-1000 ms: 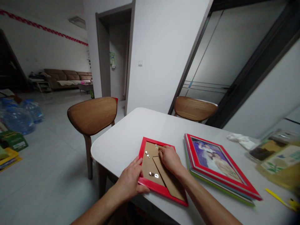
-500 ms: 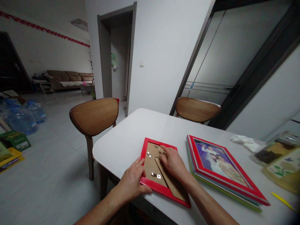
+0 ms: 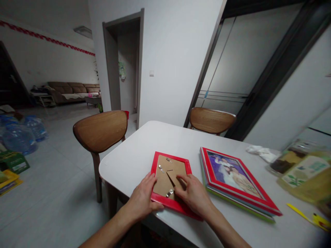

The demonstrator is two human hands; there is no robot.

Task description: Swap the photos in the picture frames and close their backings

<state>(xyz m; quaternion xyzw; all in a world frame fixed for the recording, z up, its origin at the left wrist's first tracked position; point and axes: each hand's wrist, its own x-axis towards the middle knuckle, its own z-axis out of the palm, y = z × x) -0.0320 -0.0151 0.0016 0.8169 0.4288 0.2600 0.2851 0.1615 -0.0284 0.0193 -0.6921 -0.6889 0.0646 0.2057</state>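
Observation:
A red picture frame [image 3: 172, 205] lies face down near the table's front edge, showing its brown backing board [image 3: 161, 182] and several small metal clips. My left hand [image 3: 142, 196] grips the frame's left edge, thumb at the near corner. Across the right side reaches my right hand [image 3: 195, 196], its thumb and bent fingers closed on the back around the stand flap, close to the lower metal clip [image 3: 170, 193]. A dark gap shows along the flap's edge. The hand hides the frame's right part.
Right of the frame, a stack of picture frames [image 3: 240, 175] has a red-bordered photo on top. Beyond it are a crumpled white cloth [image 3: 262, 152], a clear container [image 3: 281, 162], a yellowish printed package [image 3: 306, 175] and a yellow tool [image 3: 300, 210]. Wooden chairs [image 3: 102, 131] stand at the table.
My right hand has drawn back toward me, from the far clips to the lower clip and flap. The lower clip sits at a different angle. My left hand keeps its hold.

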